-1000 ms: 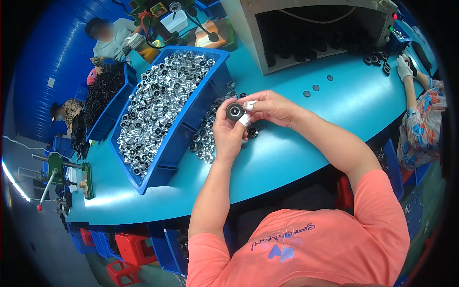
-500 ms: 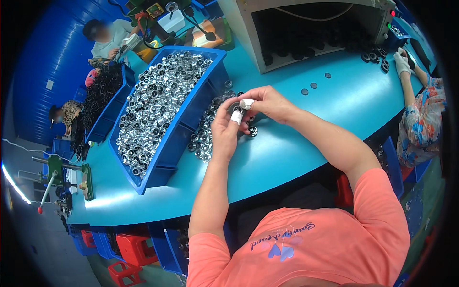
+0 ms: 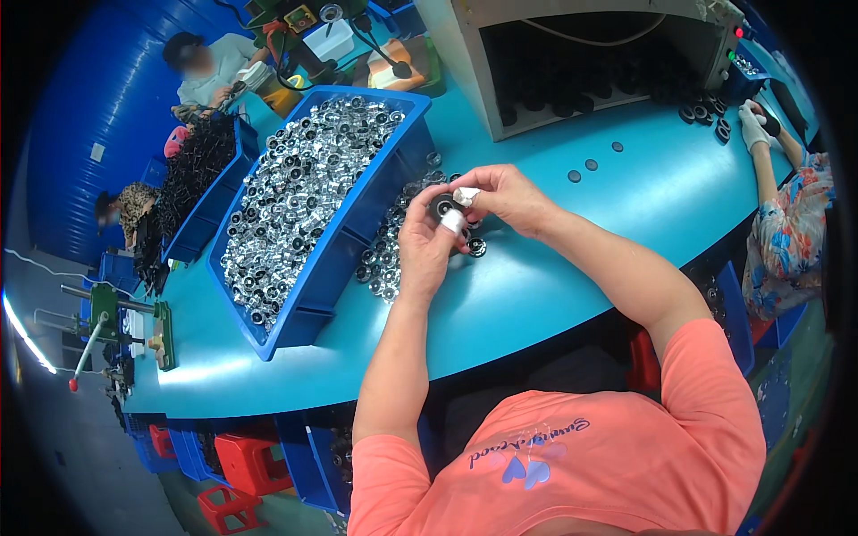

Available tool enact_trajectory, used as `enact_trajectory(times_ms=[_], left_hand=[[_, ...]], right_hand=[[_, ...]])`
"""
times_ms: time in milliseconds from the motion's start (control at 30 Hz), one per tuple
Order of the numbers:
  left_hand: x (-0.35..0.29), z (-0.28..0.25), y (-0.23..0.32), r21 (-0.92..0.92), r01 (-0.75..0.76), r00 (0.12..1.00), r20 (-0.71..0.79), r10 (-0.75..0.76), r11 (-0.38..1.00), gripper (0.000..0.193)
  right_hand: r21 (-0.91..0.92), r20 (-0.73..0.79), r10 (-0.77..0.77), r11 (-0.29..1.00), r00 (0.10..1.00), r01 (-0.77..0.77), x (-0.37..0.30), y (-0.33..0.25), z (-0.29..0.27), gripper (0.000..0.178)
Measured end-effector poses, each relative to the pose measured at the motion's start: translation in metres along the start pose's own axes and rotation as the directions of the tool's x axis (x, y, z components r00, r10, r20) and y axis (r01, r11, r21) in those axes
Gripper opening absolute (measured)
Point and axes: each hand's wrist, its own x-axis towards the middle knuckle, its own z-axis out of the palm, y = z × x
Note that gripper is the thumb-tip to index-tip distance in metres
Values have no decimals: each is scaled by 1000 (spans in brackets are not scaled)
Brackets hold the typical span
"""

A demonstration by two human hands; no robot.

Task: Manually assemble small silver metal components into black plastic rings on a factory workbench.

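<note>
My left hand [image 3: 425,239] is closed round a small black wheel [image 3: 443,206] with a pale centre, its white-wrapped thumb lying across the lower edge. On the wheel's right side my right hand [image 3: 509,202] pinches, its thumb or fingertip also wrapped in white; the other fingers curl partly out of sight. Under and beside the hands lies a loose heap of clear and silvery round parts with dark centres [image 3: 386,279]. One such part [image 3: 477,247] rests just below my right fingers. To the left stands a blue bin [image 3: 308,314] piled high with similar parts.
Three black discs [image 3: 591,165] lie on the turquoise table [image 3: 536,286]. Behind stands a grey open-fronted box machine [image 3: 490,98] with dark parts inside. A gloved co-worker's hand [image 3: 753,125] is at the right. A second blue bin [image 3: 192,234] holds black parts; a green lever press [image 3: 105,317] stands left.
The black wheel has turned in my fingers, so its face shows more plainly. The whole view has shifted slightly; both hands stay at nearly the same place over the heap.
</note>
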Motion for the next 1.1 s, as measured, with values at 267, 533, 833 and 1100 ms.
enact_trajectory(times_ms=[267, 533, 833, 1100], left_hand=[[-7, 9, -1, 47, -41, 998, 45, 39, 998, 56], [-5, 11, -9, -8, -47, 997, 61, 47, 999, 54], [-11, 9, -4, -9, -46, 999, 5, 46, 999, 52], [-137, -59, 99, 468, 94, 993, 18, -116, 879, 54]], right_hand=[[9, 47, -8, 1000, 999, 7, 0, -5, -8, 28], [-264, -37, -209, 945, 977, 192, -5, -1, 0, 23], [-234, -56, -213, 953, 975, 195, -1, 1, -1, 16], [-417, -328, -317, 894, 890, 165, 13, -5, -55, 22]])
